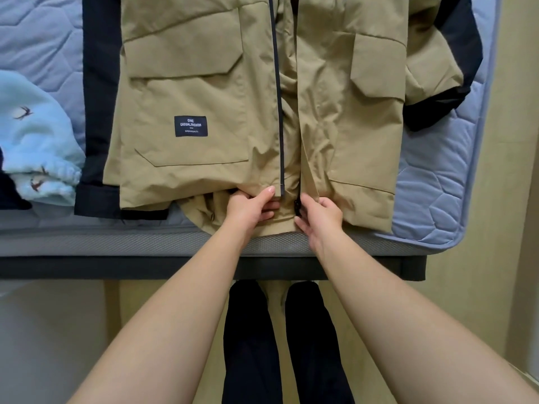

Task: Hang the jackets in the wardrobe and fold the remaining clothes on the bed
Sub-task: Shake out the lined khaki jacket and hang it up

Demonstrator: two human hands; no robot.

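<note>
Two bare forearms reach out from the bottom of the shot, with legs in dark trousers (250, 345) standing on the floor between them, right up against the dark bed frame (116, 269). Just past the mattress edge, both hands are on the bottom hem of a tan jacket (204, 83). The left hand (250, 207) has its grip clamped on the left front panel, fingers curled under the hem and thumb on top beside the end of the dark zip (278, 97). The right hand (319, 217) has its grip pinched on the other front edge, right at the black slider (298, 207). The two hands are just beside each other, and the zip is undone.

The jacket lies flat, front up, on the bed (437, 185), hem hanging slightly over the near edge. It has flap pockets, a black label (191, 126) reading "CHIC CASUAL FASHION" and navy sleeves (99, 83). Off to the left on the quilted blue cover sits a crumpled light-blue fleece top (38, 135) with small bird prints, touching the navy sleeve.
</note>
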